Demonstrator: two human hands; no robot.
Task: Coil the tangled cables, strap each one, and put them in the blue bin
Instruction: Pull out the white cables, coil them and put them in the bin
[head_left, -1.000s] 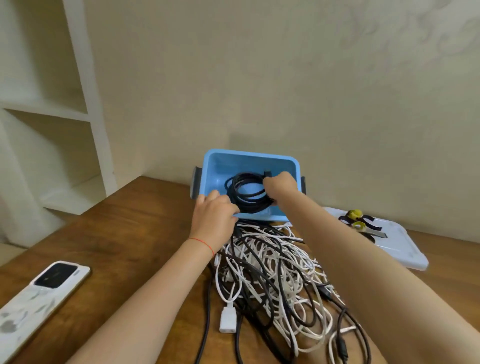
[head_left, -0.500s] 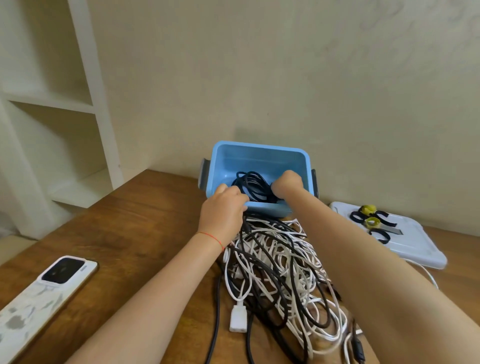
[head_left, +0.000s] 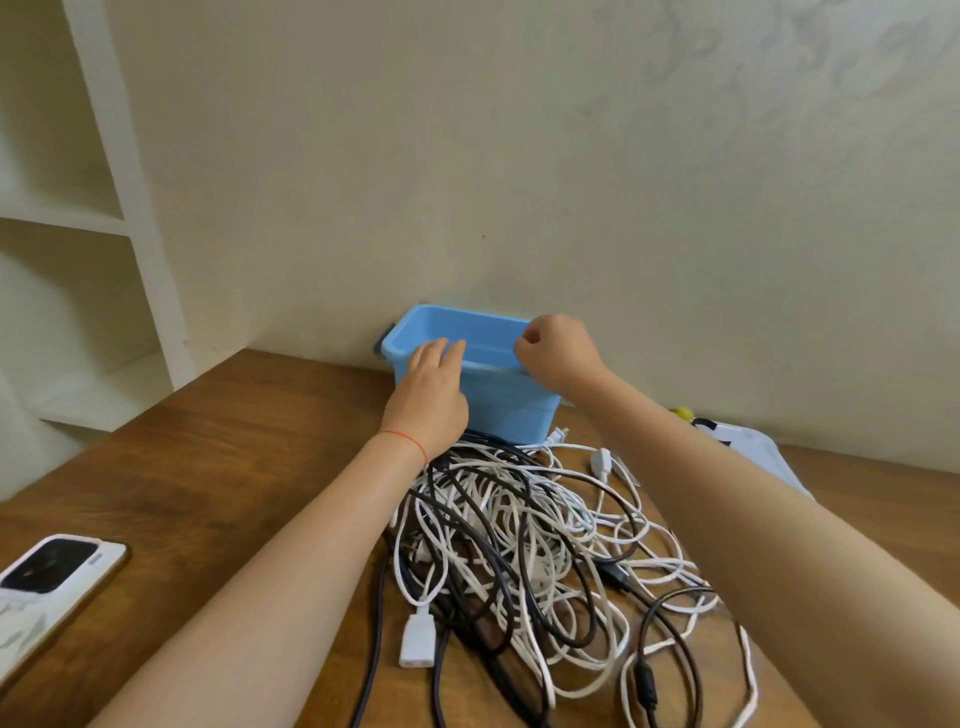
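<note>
The blue bin (head_left: 511, 402) stands against the wall at the back of the wooden table; its inside is hidden from this angle. My left hand (head_left: 431, 397) rests on the bin's near rim with its fingers fairly straight. My right hand (head_left: 556, 351) hovers at the bin's right rim, curled into a fist with nothing visible in it. A tangle of black and white cables (head_left: 519, 545) lies in a heap on the table just in front of the bin, between my forearms. A white plug end (head_left: 417, 640) pokes out at the front.
A white phone (head_left: 49, 584) lies face down at the table's left front edge. A pale lid (head_left: 766, 454) with a yellow strap (head_left: 683, 414) on it sits right of the bin, partly behind my right arm. White shelves (head_left: 78, 218) stand at the left.
The black coil that my right hand held over the bin has gone down inside it and out of sight. My right hand has let go and risen to the rim. The view has tilted up.
</note>
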